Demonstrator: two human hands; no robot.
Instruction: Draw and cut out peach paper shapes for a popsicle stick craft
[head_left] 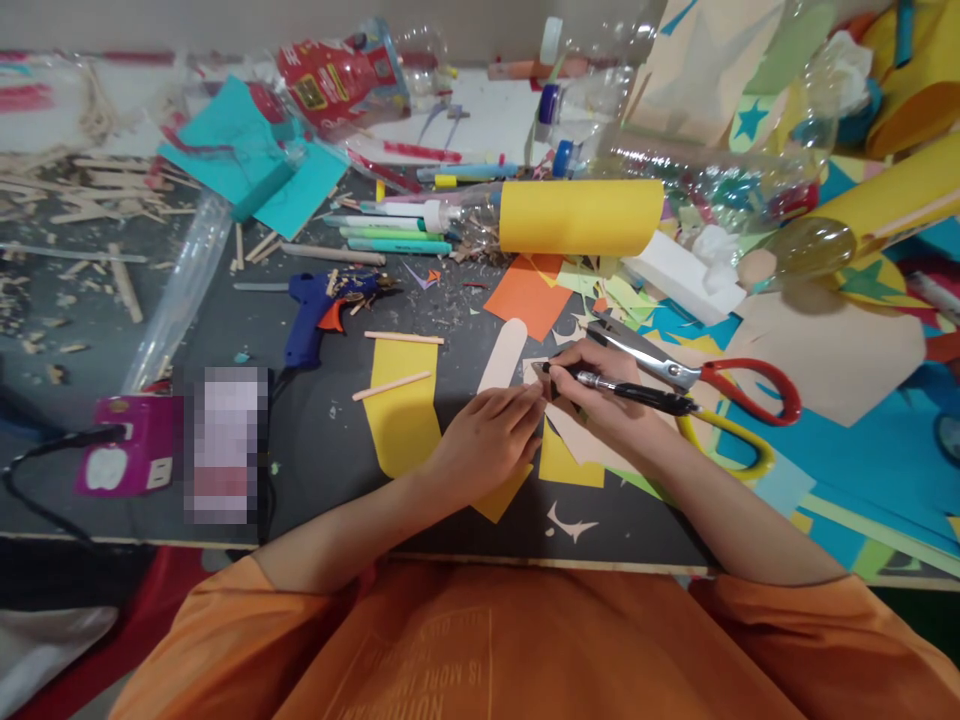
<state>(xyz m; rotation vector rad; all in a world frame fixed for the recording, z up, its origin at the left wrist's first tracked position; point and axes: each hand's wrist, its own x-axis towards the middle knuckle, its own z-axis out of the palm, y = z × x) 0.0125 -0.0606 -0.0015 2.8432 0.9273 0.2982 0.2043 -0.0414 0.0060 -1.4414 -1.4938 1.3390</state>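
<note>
The right hand [600,392] grips a black pen [637,391] left of the scissors [681,373], over pale paper [530,370]. The left hand [491,430], fingers extended, lies flat farther left of the scissors.

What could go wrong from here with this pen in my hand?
Your right hand, holding the slim black pen, might knock the silver-bladed scissors with red and yellow handles close beside it. If your left hand slips, the pale, flat paper by its fingertips could shift. The two thin, pale sticks across the yellow paper piece might slide off if bumped.
</note>
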